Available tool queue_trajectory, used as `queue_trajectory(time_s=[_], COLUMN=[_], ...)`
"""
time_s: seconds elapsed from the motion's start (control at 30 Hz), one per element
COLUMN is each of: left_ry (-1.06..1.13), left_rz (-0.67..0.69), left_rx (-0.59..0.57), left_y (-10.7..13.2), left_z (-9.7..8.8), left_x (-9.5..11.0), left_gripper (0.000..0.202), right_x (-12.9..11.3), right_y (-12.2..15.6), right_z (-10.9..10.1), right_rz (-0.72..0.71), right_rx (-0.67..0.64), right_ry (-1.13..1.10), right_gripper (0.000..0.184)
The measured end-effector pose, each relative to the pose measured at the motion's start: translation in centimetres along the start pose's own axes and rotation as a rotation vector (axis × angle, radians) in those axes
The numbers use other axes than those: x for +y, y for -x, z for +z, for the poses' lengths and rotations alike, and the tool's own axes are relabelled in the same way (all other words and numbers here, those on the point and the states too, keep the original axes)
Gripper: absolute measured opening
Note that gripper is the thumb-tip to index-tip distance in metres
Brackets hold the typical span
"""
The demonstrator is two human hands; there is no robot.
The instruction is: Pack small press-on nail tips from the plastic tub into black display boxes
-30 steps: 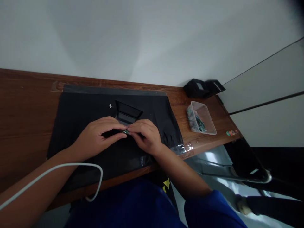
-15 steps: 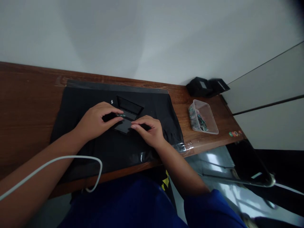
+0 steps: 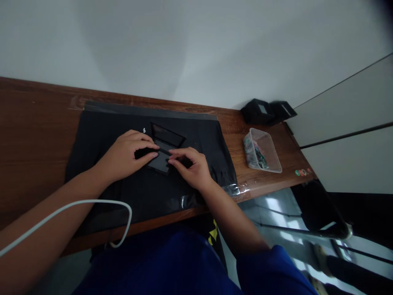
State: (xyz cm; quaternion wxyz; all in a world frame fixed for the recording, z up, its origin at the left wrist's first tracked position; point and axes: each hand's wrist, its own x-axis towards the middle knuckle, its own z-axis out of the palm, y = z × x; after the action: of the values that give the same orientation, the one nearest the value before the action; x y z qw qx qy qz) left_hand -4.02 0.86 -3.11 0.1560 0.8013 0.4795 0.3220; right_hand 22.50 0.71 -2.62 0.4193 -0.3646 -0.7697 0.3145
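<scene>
A small black open case (image 3: 161, 160) lies on a black mat (image 3: 101, 135), its lid (image 3: 167, 136) tilted up behind it. My left hand (image 3: 124, 156) rests on the mat at the case's left edge, thumb and forefinger pinched together over the tray. What they pinch is hidden. My right hand (image 3: 192, 167) has curled fingers, with the tips pressed on the case's right edge. A tiny white piece (image 3: 144, 130) lies on the mat just beyond my left hand.
The mat covers a wooden table (image 3: 33, 123) against a white wall. A clear plastic tub (image 3: 260, 151) of small green parts stands at the right, two black boxes (image 3: 267, 111) behind it, coloured bits (image 3: 301, 172) near the corner. A white cable (image 3: 92, 205) loops over my left forearm.
Both hands moved away from me, from holding a small green piece together to the case. The green piece went to the case with my left hand and no longer shows.
</scene>
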Motion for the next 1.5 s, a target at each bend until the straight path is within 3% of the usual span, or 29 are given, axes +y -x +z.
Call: queue_trajectory(time_s=[0.17,0.37,0.5,1.0,1.33,1.5], left_ry=[0.000,0.122,0.112,-0.016,-0.041,-0.118], left_rz=[-0.010,-0.104,-0.225,-0.235,-0.158,-0.195], left_rx=[-0.005,0.137,0.179,0.150,0.117,0.067], left_y=[0.2,0.4,0.5,0.4,0.2,0.2], left_z=[-0.2,-0.7,-1.1,-0.6,-0.7,-0.3], left_x=[0.1,1.6,2.2,1.4,1.2,0.4], left_gripper=[0.039,0.028,0.032,0.026,0.031,0.038], right_x=[-0.3,-0.2,-0.2,-0.4,-0.4,-0.5], right_y=[0.1,0.2,0.1,0.1,0.1,0.2], right_z=[0.0,0.0,0.0,0.0,-0.1,-0.1], right_rz=[0.058,0.053,0.024,-0.011,-0.020,0.006], right_rx=[0.031,0.088,0.098,0.044,0.028,-0.009], right_ry=[0.009,0.071,0.068,0.128,0.171,0.214], right_gripper=[0.003,0.007,0.009,0.016,0.020,0.021])
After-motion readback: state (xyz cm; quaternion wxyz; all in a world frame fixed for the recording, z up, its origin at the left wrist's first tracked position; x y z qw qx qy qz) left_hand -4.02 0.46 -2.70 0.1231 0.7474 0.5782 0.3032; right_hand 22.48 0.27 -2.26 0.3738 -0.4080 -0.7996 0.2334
